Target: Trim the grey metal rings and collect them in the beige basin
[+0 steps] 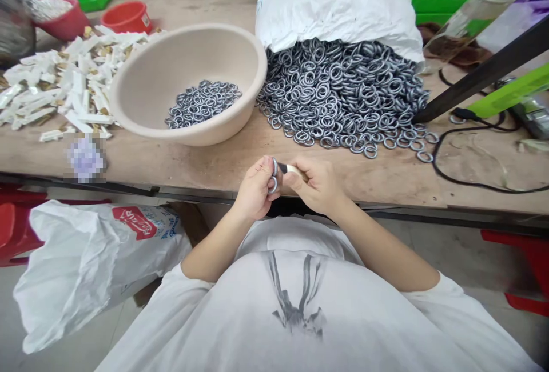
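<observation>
The person wears a white short-sleeved T-shirt (300, 315) with a grey printed motif (295, 298) on the chest, perhaps ribbons; forearms bare.

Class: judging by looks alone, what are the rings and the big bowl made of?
Rings: probably metal, with a grey, glinting finish; the left hand holds one.
Bowl: likely plastic, since it is matte beige, smooth and moulded.
</observation>
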Tool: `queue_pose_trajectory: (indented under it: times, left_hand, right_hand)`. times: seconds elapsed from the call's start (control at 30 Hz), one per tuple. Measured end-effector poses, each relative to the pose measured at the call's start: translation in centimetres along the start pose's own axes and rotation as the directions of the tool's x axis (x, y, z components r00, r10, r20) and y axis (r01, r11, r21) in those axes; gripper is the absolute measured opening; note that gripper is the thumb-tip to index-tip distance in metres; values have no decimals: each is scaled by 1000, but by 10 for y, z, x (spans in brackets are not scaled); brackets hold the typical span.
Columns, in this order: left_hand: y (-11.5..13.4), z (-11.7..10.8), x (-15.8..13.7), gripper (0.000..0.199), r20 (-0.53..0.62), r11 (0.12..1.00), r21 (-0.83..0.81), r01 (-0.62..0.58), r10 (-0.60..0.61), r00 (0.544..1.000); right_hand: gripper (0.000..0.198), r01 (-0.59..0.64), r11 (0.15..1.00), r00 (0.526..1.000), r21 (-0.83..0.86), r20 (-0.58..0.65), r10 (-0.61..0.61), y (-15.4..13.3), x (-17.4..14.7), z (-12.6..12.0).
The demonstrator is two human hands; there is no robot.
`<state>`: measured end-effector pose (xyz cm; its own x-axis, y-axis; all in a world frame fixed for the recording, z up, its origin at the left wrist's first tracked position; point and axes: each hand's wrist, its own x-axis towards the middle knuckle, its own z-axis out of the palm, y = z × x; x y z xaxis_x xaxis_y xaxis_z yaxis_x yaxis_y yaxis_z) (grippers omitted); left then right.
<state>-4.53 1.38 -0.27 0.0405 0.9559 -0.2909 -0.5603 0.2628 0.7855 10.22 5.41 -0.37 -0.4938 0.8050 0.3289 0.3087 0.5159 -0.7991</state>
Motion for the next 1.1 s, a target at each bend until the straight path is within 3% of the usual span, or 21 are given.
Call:
queue_pose_trajectory:
  times: [0.13,0.37,0.47,0.5,0.57,0.63,0.77,0.87,1.0,1.1]
  left_hand:
    - [-2,-1,-1,55,32,1000,-6,12,-12,999]
    - [-3,-4,-4,55,56,999,43,-2,-1,998]
    - [-2,-8,-6,53,109,999,30,30,-34,994]
    - [-1,-11,-6,53,118,999,15,44,-45,992]
    - [1,-15,-5,50,107,997,-36,67,-63,992]
    - [5,-20,-3,43,59,989,-117,87,-80,995]
    - [15,-25,1,30,-8,933,-328,145,-156,988]
    - [22,-27,3,35,-16,876,-455,160,-188,982]
    - [24,-25,9,25,-92,882,-443,163,-225,970]
    - [13,-18,15,8,-182,955,-282,97,-152,972]
  right_hand:
    - [48,62,991,997,-121,52,-56,-7,-4,-3]
    - [48,78,989,985,-125,163,-57,-12,-4,-10]
    - [51,-6,987,999,-160,49,14,7,5,-16]
    - [53,-87,980,995,-180,-72,75,16,10,-19]
    - [53,-250,922,959,-294,-206,194,32,23,-23]
    - [40,-327,810,944,-487,-197,263,43,37,-25]
    - [29,-288,599,939,-747,-99,328,46,60,-20]
    - [27,-261,546,934,-796,-64,352,43,70,-18]
    - [23,-292,606,937,-740,-94,337,41,70,-24]
    - [25,-336,827,941,-451,-136,309,37,58,-22]
